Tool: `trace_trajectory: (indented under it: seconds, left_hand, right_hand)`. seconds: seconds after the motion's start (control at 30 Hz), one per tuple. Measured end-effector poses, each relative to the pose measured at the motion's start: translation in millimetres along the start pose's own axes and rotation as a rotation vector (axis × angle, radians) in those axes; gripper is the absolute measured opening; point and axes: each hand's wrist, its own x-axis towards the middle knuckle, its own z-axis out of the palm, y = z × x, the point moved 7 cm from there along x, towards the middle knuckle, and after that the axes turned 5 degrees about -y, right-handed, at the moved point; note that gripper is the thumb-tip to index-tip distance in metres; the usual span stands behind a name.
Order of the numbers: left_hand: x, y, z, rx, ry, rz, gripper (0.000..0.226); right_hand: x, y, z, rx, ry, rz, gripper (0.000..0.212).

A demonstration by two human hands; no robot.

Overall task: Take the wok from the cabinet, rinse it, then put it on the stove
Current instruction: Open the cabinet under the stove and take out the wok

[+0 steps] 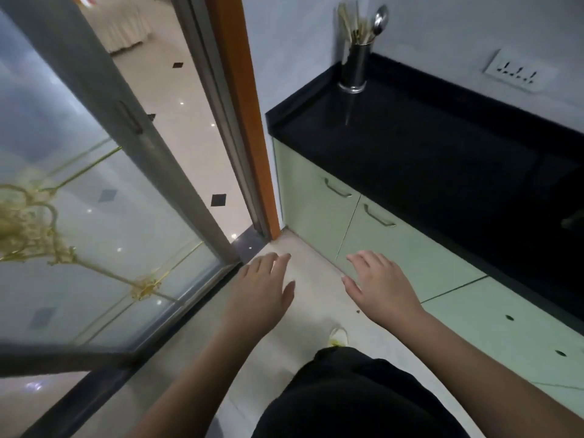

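Note:
Pale green cabinet doors run under a black countertop on the right, all closed, two of them with metal handles. No wok, sink or stove is in view. My left hand hovers over the floor, palm down, fingers apart, holding nothing. My right hand is stretched out beside it, also palm down with spread fingers, in front of the lower edge of the second cabinet door and apart from its handle.
A steel utensil holder with spoons stands at the counter's far left corner. A wall socket sits above the counter. A sliding glass door with gold pattern stands at left beside an orange door frame. My black-clad leg and shoe are below.

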Motion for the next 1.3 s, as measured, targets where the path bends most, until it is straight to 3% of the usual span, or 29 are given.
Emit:
trace_trajectory:
  seconds: [0.2,0.33,0.53,0.83,1.07,1.3]
  left_hand:
    - [105.9,42.3,9.3,0.051,-0.069,0.221,0.049]
    - [161.9,47.8,17.6,0.061,-0.138,0.227,0.046]
    - [220.7,44.5,35.2,0.116,-0.247,0.321,0.045]
    - [288.0,30.3,88.9,0.150,-0.376,0.569,0.052]
    - [339.9,25.0,117.4,0.289,-0.348,0.843,0.053]
    - [380.4,30.4,136.3,0.337,-0.323,0.921,0.063]
  right_hand:
    - [49.8,51.7,14.0,0.104,-0.056,0.130,0.051]
    - [84.6,77.3,24.2,0.169,-0.106,0.193,0.051]
    - [133.7,81.1,41.8,0.166,-0.182,0.195,0.052]
    - [193.8,91.0,68.2,0.150,-0.182,0.416,0.057]
    - [213.7,101.9,94.7,0.205,-0.100,0.726,0.063]
    - [232.0,130.6,110.9,0.215,-0.089,0.825,0.068]
